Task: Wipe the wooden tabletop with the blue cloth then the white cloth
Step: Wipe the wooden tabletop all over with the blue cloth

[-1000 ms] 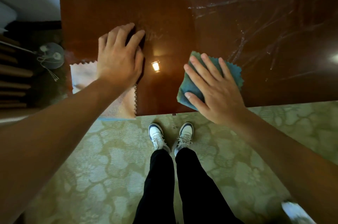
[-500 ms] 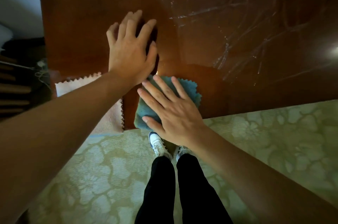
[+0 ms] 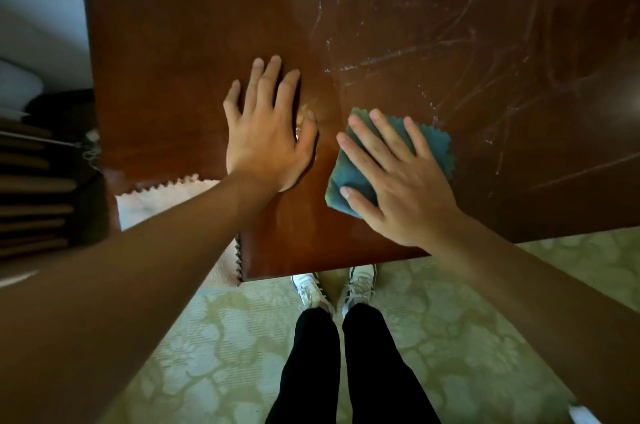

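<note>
The dark glossy wooden tabletop (image 3: pixel 180 59) fills the upper part of the view, with pale smear streaks on its right half. My right hand (image 3: pixel 398 181) presses flat, fingers spread, on the blue cloth (image 3: pixel 434 146) near the table's front edge. My left hand (image 3: pixel 266 132) lies flat and open on the bare wood just left of it, holding nothing. The white cloth (image 3: pixel 162 201) with a zigzag edge lies at the table's front left corner, partly hidden under my left forearm.
The table's front edge runs just above my white shoes (image 3: pixel 308 288). A patterned pale green floor (image 3: pixel 467 337) lies below. Dark wooden slats (image 3: pixel 31 198) and a pale wall stand left of the table.
My right hand slid the blue cloth left toward my left hand, then back to the right. My left hand stayed flat on the wood. The view shifted slightly.
</note>
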The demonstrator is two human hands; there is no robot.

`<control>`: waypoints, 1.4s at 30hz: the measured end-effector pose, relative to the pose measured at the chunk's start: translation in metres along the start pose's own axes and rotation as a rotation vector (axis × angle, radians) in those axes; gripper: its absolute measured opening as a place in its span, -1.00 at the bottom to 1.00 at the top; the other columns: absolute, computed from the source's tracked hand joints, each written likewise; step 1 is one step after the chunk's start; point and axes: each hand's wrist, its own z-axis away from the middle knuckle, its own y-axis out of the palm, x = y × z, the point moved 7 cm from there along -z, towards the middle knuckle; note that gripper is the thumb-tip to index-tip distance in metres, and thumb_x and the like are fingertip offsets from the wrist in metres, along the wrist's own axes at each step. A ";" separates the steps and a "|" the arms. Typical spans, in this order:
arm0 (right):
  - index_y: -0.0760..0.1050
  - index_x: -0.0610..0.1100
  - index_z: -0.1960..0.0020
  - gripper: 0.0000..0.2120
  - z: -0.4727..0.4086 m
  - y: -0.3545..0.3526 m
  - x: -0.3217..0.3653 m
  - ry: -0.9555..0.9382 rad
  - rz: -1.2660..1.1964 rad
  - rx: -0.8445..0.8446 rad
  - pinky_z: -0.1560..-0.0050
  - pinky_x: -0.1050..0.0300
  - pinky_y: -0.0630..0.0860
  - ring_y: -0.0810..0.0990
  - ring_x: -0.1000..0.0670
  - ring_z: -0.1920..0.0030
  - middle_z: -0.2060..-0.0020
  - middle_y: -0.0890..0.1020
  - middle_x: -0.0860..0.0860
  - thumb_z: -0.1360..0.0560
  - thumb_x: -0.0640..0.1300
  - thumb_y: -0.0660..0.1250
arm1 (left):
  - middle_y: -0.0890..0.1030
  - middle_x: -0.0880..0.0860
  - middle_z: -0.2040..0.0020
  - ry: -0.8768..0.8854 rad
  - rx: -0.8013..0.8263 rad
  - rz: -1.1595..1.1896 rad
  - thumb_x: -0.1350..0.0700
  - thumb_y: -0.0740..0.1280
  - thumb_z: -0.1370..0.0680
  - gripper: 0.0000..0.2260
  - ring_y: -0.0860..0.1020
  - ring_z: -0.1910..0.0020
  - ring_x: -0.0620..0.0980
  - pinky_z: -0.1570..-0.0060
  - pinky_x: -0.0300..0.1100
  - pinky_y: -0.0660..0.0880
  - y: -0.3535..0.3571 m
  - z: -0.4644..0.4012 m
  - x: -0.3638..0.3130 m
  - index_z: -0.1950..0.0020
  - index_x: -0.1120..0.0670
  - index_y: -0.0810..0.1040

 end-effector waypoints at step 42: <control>0.00 -0.17 -0.67 -0.24 -0.102 -0.010 -0.032 -0.060 0.054 0.104 -0.64 -0.18 -0.04 -0.06 -0.14 -0.67 -0.67 0.00 -0.14 -0.64 0.28 -0.11 | 0.28 0.11 -0.59 -0.014 -0.032 0.018 -0.11 -0.03 -0.70 -0.51 0.14 -0.61 0.08 -0.54 0.16 0.08 -0.002 0.000 0.001 -0.54 0.07 0.35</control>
